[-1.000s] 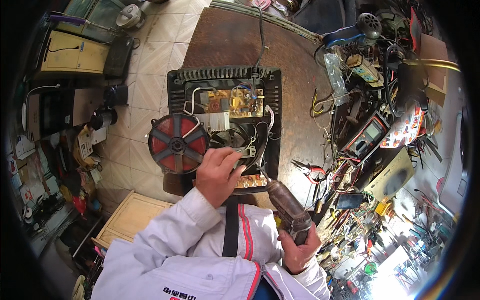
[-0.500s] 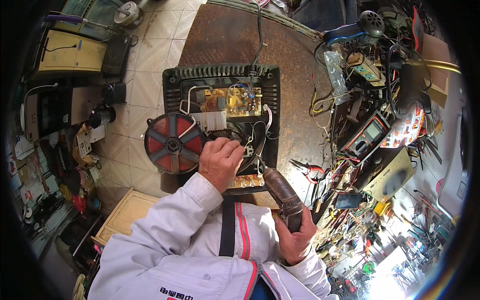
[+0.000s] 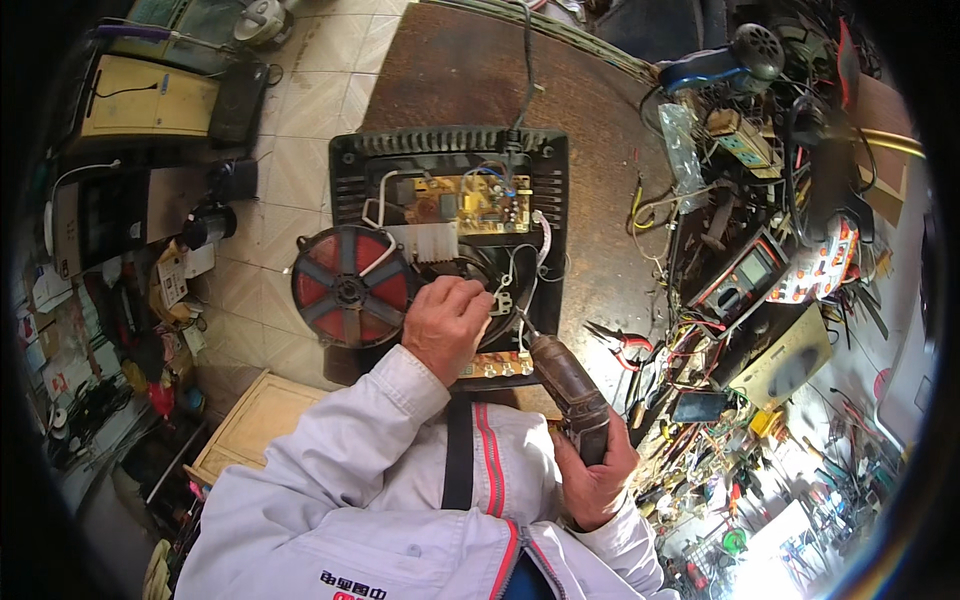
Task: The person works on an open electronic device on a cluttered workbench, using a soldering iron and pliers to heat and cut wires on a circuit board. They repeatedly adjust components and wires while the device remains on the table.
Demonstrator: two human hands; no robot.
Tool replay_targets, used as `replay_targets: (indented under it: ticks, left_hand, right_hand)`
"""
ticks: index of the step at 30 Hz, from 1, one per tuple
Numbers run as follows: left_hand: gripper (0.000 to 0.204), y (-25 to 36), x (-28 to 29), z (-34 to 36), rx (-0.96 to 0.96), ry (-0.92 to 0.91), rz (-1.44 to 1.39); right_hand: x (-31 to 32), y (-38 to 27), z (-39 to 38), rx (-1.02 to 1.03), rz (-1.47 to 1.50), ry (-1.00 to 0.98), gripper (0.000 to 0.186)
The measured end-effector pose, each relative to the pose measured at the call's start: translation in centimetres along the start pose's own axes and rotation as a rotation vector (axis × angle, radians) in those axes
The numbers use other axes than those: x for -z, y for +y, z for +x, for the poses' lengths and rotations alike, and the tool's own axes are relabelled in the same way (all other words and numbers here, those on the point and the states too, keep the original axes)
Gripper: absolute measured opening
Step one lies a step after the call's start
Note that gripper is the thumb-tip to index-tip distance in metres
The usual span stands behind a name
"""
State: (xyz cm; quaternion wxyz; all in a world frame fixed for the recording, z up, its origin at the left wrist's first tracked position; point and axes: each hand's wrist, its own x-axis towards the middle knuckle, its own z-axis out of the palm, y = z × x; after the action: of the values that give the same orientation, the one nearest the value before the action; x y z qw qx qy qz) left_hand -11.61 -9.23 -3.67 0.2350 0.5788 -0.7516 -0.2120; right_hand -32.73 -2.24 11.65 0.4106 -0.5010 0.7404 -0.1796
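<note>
An opened induction cooker base [image 3: 550,200] lies on the brown table, its circuit board [image 3: 490,205] and white-finned heat sink [image 3: 428,241] exposed. Its round red coil [image 3: 350,283] with dark spokes is set over the left side. My left hand [image 3: 444,325] is closed in a pinch over the round fan opening, beside a small white connector [image 3: 503,302] on thin wires; what the fingertips hold is hidden. In my right hand [image 3: 597,478] is a thick brown soldering iron [image 3: 570,380], its thin tip pointing up-left just beside the connector. A small board strip [image 3: 495,366] sits at the near edge.
Red-handled pliers [image 3: 622,345] lie right of the cooker. Beyond them are a multimeter [image 3: 742,285], loose wires, a blue hair dryer [image 3: 722,66] and a dense spread of tools. A black power cord [image 3: 528,75] runs off the back. A wooden drawer [image 3: 250,425] stands at left.
The whole view has shifted slightly, so the cooker appears a little farther right. Both hands keep nearly the same pose, with the soldering iron tip still close to the white connector.
</note>
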Motion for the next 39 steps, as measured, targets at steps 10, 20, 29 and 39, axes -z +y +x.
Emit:
replay_targets:
  ticks: [10,20,29,39]
  left_hand:
    - [0.041,-0.8,5.5,-1.0,0.107,0.218,0.017]
    - [0.027,-11.7,10.4,-6.5,0.916,0.394,-1.132]
    - [0.025,-14.1,12.9,-4.1,0.832,0.459,-1.186]
    - [0.025,-15.4,7.2,-4.8,0.822,0.469,-1.215]
  right_hand:
    - [0.7,1.0,-0.2,-0.032,0.028,-0.006,0.059]
    - [0.5,0.3,0.3,-0.026,0.078,-0.099,0.056]
    - [0.4,0.9,-0.1,0.013,0.091,-0.08,0.058]
    - [0.4,1.2,-0.4,-0.04,0.101,-0.078,0.057]
